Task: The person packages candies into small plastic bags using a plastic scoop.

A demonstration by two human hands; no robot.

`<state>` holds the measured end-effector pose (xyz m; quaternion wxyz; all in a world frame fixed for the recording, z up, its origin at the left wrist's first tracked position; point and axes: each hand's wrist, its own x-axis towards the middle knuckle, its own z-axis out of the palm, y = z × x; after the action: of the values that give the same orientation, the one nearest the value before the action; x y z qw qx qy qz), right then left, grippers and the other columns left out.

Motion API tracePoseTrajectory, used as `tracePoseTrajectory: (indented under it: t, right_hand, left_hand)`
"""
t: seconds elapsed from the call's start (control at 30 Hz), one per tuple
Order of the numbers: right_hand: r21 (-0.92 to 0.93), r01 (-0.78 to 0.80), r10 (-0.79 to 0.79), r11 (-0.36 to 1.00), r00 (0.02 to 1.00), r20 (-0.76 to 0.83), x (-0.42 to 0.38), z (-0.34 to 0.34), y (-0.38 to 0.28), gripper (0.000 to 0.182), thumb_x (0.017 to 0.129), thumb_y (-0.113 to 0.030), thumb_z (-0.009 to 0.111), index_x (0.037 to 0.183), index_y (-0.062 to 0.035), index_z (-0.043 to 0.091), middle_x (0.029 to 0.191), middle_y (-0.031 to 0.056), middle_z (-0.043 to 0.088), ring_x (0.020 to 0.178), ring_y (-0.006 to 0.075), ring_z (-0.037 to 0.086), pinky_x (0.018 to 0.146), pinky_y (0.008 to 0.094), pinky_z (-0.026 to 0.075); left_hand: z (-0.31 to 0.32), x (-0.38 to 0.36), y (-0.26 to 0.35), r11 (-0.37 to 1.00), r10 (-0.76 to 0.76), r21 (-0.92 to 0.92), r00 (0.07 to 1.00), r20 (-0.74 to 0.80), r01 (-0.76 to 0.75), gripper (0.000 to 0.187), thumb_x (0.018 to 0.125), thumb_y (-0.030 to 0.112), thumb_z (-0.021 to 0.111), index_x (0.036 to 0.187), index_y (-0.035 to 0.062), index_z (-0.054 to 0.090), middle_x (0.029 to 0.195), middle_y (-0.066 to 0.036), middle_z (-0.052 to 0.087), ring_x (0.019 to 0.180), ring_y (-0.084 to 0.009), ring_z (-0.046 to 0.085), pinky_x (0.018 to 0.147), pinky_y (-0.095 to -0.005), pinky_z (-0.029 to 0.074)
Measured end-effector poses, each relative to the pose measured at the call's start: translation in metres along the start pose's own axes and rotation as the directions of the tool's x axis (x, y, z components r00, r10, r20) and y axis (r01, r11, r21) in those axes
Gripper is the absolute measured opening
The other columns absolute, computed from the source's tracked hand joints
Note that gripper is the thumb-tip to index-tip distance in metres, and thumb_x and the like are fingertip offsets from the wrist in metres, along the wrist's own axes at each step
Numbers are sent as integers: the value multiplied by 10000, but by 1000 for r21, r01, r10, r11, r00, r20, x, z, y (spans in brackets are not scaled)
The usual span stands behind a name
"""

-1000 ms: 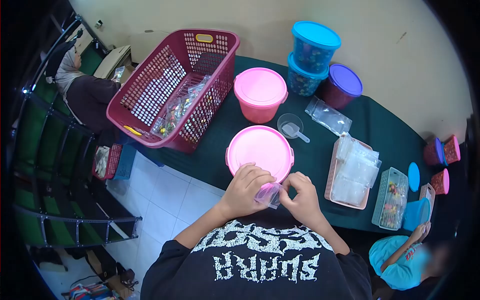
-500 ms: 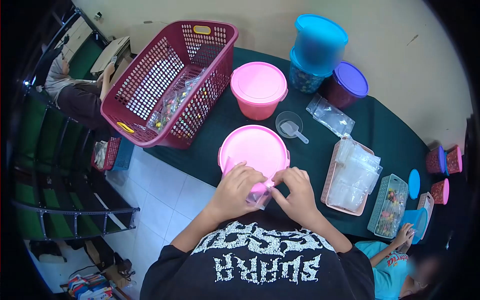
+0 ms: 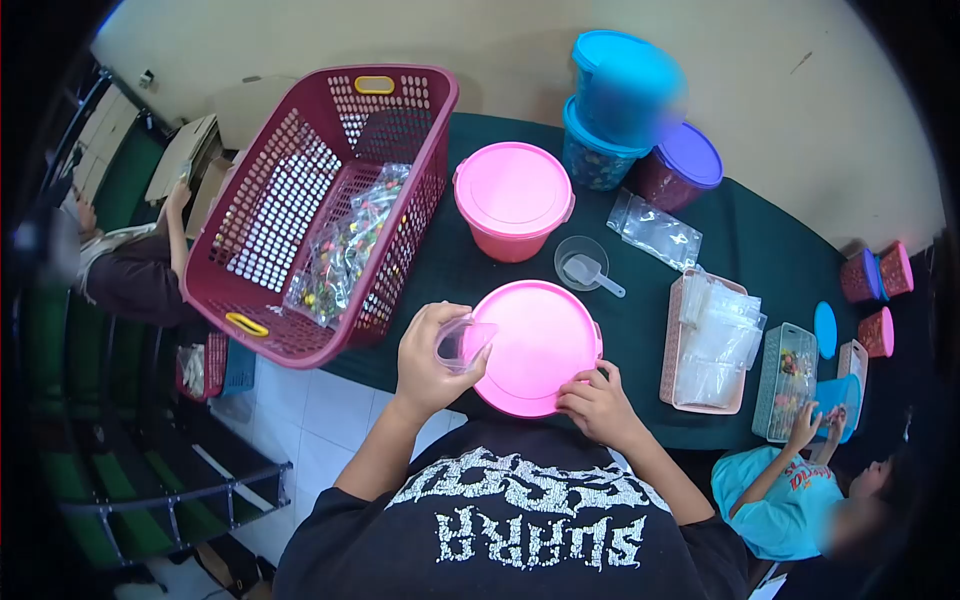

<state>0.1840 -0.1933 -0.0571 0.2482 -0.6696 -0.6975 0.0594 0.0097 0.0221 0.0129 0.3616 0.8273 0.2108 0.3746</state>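
In my left hand (image 3: 428,360) is a clear plastic bag (image 3: 463,343), its mouth spread into a round opening, with fingers and thumb closed around it. The bag is beside the left edge of a pink round lid (image 3: 530,345) on the nearer tub. My right hand (image 3: 598,402) has its fingers curled on the lid's lower right rim. The lid sits flat on the tub, and whatever is inside is hidden. Just behind it, a clear bowl (image 3: 567,250) holds a small translucent scoop (image 3: 590,272).
A maroon basket (image 3: 300,345) with filled bags (image 3: 355,245) stands left. A second pink tub (image 3: 512,205), blue tubs (image 3: 605,160) and a purple-lidded tub (image 3: 685,165) stand behind. To the right are a tray (image 3: 677,400) of plastic bags, a green basket (image 3: 770,425) and another person (image 3: 780,500).
My left hand has moved left and up with the bag, now opened round. My right hand has let go of the bag and moved to the lid's rim.
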Motion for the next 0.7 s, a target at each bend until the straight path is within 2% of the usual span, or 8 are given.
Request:
tracePoseTrajectory:
  t: [0.07,0.23,0.33,0.4,0.43,0.5,0.57,0.7]
  right_hand:
    - [-81,-35,41,996,997,67,-1,2,-5,154,776,-219,695,905,-148,648,962,-43,625,968,150,553,1007,491,307]
    - [-85,-93,98,992,994,47,5,2,-23,191,745,-204,732,896,-134,639,914,-43,630,907,151,568,1009,491,308]
    - [-123,-96,101,988,994,35,7,0,-35,193,727,-199,747,864,-128,631,888,-31,629,885,157,574,1003,482,317]
    - [-43,-165,163,985,986,-42,10,-11,-48,192,717,-196,752,849,-137,625,876,-32,620,855,154,571,989,471,327]
    - [-50,-168,165,985,985,-46,11,-17,-53,192,717,-196,752,849,-137,625,876,-32,620,855,154,571,989,471,327]
    - [-42,-209,200,977,966,-167,17,-28,-61,220,687,-183,773,823,-129,609,850,-15,616,832,169,572,979,460,335]
    - [-43,-218,207,975,961,-181,34,-30,-58,225,680,-178,774,817,-126,604,841,-9,607,834,185,569,980,464,331]
    - [-239,-156,90,958,960,-266,96,-23,-17,213,698,-167,753,792,-93,576,836,30,583,875,226,556,962,477,328]
  left_hand:
    - [-6,4,-12,999,1,-35,1000,10,-1,481,644,122,777,1057,19,554,922,-132,606,851,-273,633,807,-347,508]
    - [-19,19,-38,991,-20,-130,997,72,29,499,673,140,775,1096,13,543,969,-136,599,881,-257,636,803,-338,511]
    - [-26,24,-46,984,24,-178,987,160,5,523,697,93,736,1157,0,505,980,-122,583,913,-210,613,841,-324,485]
    - [-27,20,-51,978,20,-207,986,168,16,526,695,92,737,1158,-1,506,982,-122,579,923,-211,609,851,-324,481]
    - [-28,19,-54,974,23,-225,984,176,17,530,692,92,737,1159,-2,506,985,-122,576,933,-212,605,861,-324,477]
    - [-28,15,-62,968,15,-248,978,206,37,520,695,100,736,1153,-6,511,989,-119,572,950,-217,600,885,-327,467]
    - [-30,10,-66,958,-43,-267,975,217,102,512,703,103,732,1153,-4,514,992,-122,573,958,-221,599,898,-334,462]
    - [-35,4,-75,956,-85,-251,963,257,151,509,709,107,730,1156,-1,512,1000,-126,572,967,-225,598,909,-337,457]
